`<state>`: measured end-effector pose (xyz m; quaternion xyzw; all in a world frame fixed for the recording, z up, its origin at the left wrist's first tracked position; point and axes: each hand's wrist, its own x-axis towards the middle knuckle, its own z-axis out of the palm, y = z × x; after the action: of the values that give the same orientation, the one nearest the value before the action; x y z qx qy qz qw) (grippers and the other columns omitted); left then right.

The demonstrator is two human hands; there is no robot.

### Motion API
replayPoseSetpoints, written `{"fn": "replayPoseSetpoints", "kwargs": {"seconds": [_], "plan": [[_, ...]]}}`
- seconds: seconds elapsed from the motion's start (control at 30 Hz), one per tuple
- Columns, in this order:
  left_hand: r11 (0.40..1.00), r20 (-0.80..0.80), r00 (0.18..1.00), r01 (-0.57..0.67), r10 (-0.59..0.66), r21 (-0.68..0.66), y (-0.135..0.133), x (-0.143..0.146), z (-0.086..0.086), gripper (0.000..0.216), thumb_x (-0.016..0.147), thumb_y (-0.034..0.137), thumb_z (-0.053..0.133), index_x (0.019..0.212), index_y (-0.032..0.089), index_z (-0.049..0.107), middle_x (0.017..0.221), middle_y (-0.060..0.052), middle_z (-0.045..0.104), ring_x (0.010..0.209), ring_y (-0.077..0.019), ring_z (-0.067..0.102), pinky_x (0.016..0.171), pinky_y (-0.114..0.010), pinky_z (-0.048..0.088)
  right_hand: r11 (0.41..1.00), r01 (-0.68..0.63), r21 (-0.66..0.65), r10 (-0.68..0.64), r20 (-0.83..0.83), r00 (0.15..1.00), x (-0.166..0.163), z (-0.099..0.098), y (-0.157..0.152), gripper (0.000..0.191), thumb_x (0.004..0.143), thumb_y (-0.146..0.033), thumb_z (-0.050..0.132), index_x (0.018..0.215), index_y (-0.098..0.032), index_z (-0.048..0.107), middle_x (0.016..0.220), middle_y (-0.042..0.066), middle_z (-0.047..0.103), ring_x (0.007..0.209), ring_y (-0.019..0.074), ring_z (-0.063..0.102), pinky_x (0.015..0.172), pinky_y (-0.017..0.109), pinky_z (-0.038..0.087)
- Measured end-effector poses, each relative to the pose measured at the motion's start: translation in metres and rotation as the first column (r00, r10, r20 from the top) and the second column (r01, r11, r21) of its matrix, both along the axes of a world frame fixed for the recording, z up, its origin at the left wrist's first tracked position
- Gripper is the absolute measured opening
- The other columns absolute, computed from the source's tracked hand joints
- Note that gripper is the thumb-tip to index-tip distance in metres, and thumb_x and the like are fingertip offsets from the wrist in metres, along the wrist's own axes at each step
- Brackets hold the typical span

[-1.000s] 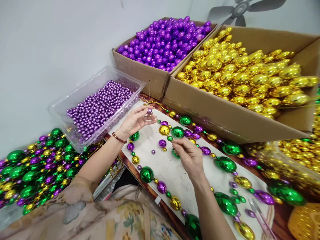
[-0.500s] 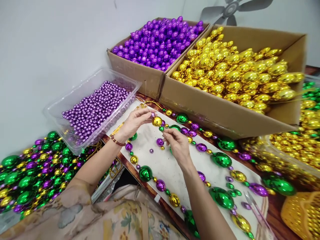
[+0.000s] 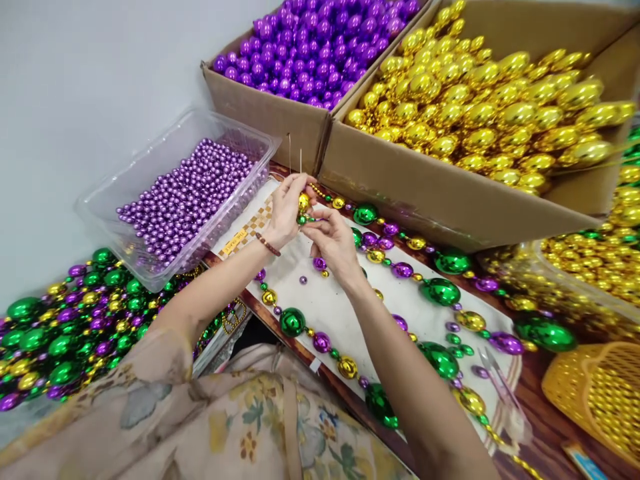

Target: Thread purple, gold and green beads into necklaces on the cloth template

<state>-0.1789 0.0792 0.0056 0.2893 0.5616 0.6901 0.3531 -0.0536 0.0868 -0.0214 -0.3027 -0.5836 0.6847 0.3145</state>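
My left hand [image 3: 286, 212], a brown bead bracelet [image 3: 268, 244] on its wrist, is closed round a shiny gold bead [image 3: 303, 202] of a strand. Thin needle-like wires [image 3: 301, 160] stick up beyond its fingers. Close against it, my right hand [image 3: 334, 241] pinches the strand at a small green bead [image 3: 302, 219]. The finished-looking length of strand [image 3: 321, 342], in green, purple and gold beads, runs along the near edge of a white cloth [image 3: 340, 313]. A loose purple bead [image 3: 303, 280] lies on the cloth below my hands.
A clear tub of small purple beads [image 3: 185, 207] stands left. Behind are cardboard boxes of purple beads [image 3: 310, 53] and gold beads [image 3: 480, 107]. Scissors [image 3: 500, 383] and a yellow basket [image 3: 565, 387] are at right. Bead necklaces [image 3: 65, 327] are heaped at left.
Both hands have moved up and slightly left, away from my body, and are closer together. The gold bead is now partly covered by my left fingers. The view has tilted down slightly.
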Motion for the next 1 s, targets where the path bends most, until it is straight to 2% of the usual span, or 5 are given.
{"fn": "replayPoseSetpoints", "kwargs": {"seconds": [0.2, 0.33, 0.63, 0.8, 1.0], "plan": [[0.972, -0.242, 0.943, 0.235, -0.229, -0.004, 0.0, -0.01, 0.01, 0.023, 0.094, 0.033, 0.056, 0.076, 0.02, 0.06, 0.059, 0.003, 0.054, 0.049, -0.0076, 0.047, 0.047, -0.023, 0.031, 0.96, 0.185, 0.211, -0.181, -0.037, 0.983, 0.02, 0.029, 0.038, 0.023, 0.085, -0.042, 0.069, 0.09, -0.02, 0.07, 0.079, -0.001, 0.069, 0.044, 0.0057, 0.053, 0.039, 0.019, 0.039], [0.926, -0.413, 0.838, 0.375, -0.358, -0.041, -0.008, 0.002, 0.019, 0.029, 0.09, 0.027, 0.062, 0.063, 0.017, 0.056, 0.056, 0.003, 0.055, 0.052, -0.0073, 0.046, 0.053, -0.022, 0.034, 0.947, 0.182, 0.265, -0.161, -0.101, 0.982, 0.018, 0.045, 0.052, 0.018, 0.084, -0.037, 0.073, 0.086, -0.019, 0.071, 0.068, -0.005, 0.064, 0.042, 0.0046, 0.052, 0.039, 0.017, 0.038], [0.893, -0.484, 0.765, 0.443, -0.426, -0.086, -0.013, 0.004, 0.028, 0.025, 0.088, 0.018, 0.061, 0.063, 0.016, 0.059, 0.055, 0.004, 0.055, 0.053, -0.007, 0.047, 0.055, -0.021, 0.036, 0.932, 0.318, 0.174, -0.301, -0.119, 0.946, 0.022, 0.055, 0.059, 0.027, 0.097, -0.036, 0.048, 0.085, -0.014, 0.059, 0.085, -0.002, 0.072, 0.053, 0.0004, 0.062, 0.047, 0.016, 0.034], [0.864, -0.473, 0.742, 0.496, -0.475, -0.089, -0.014, 0.004, 0.03, 0.026, 0.089, 0.018, 0.059, 0.064, 0.014, 0.058, 0.056, 0.003, 0.055, 0.051, -0.0054, 0.048, 0.054, -0.02, 0.036, 0.954, 0.187, 0.234, -0.162, -0.125, 0.979, 0.024, 0.043, 0.045, 0.024, 0.088, -0.04, 0.071, 0.084, -0.019, 0.061, 0.079, -0.002, 0.07, 0.056, 0.0069, 0.063, 0.042, 0.017, 0.039], [0.827, -0.482, 0.694, 0.547, -0.535, -0.131, -0.015, 0.005, 0.014, 0.02, 0.09, 0.016, 0.057, 0.071, 0.014, 0.059, 0.058, 0.004, 0.056, 0.05, -0.005, 0.048, 0.053, -0.02, 0.037, 0.972, 0.225, 0.064, -0.208, -0.208, 0.956, 0.029, 0.05, 0.042, 0.027, 0.091, -0.051, 0.064, 0.09, -0.03, 0.048, 0.075, -0.003, 0.072, 0.055, 0.0117, 0.063, 0.041, 0.021, 0.044]]}}
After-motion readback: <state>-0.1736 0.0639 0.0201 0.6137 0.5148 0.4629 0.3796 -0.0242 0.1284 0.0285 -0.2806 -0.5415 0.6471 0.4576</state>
